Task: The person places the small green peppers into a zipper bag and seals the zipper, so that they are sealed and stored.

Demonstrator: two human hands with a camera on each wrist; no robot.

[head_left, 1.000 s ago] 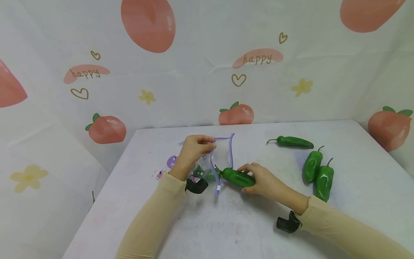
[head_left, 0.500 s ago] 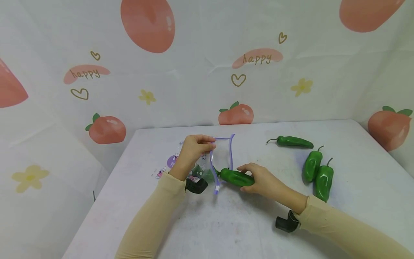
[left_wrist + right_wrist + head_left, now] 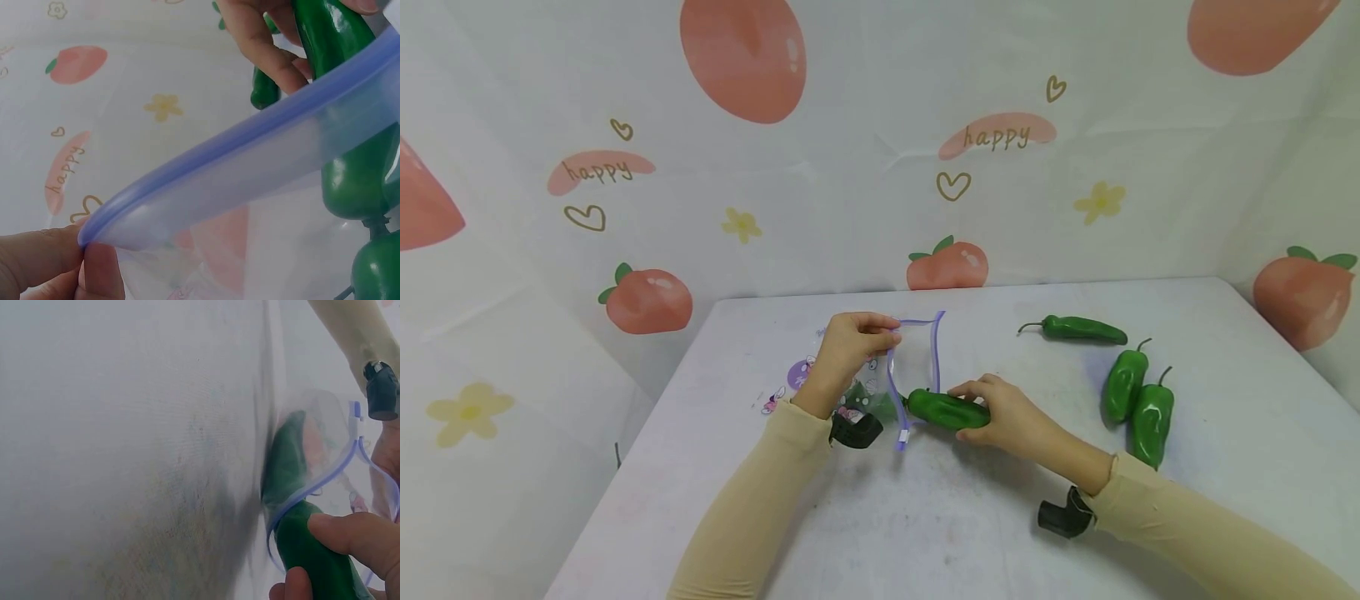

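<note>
My left hand (image 3: 848,350) pinches the purple-edged rim of a clear printed zip bag (image 3: 936,354), whose mouth gapes to the right. In the left wrist view the thumb and fingers (image 3: 47,259) grip that purple zip strip (image 3: 212,156). My right hand (image 3: 1011,418) holds a green pepper (image 3: 943,410) by its blunt end. The pepper's stem end is just inside the bag's mouth. Another green pepper (image 3: 286,459) lies in the bag, close to the held one's stem, as the right wrist view shows. Much of the bag is hidden behind the left hand and wrist.
On the right side of the white table (image 3: 917,525) lie two green peppers side by side, a farther one (image 3: 1125,385) and a nearer one (image 3: 1152,423). A slimmer green pepper (image 3: 1084,329) lies behind them. A fruit-printed cloth (image 3: 850,208) hangs at the back.
My right hand has moved slightly left, bringing the held pepper's stem end into the bag's mouth. The left hand keeps its place on the rim.
</note>
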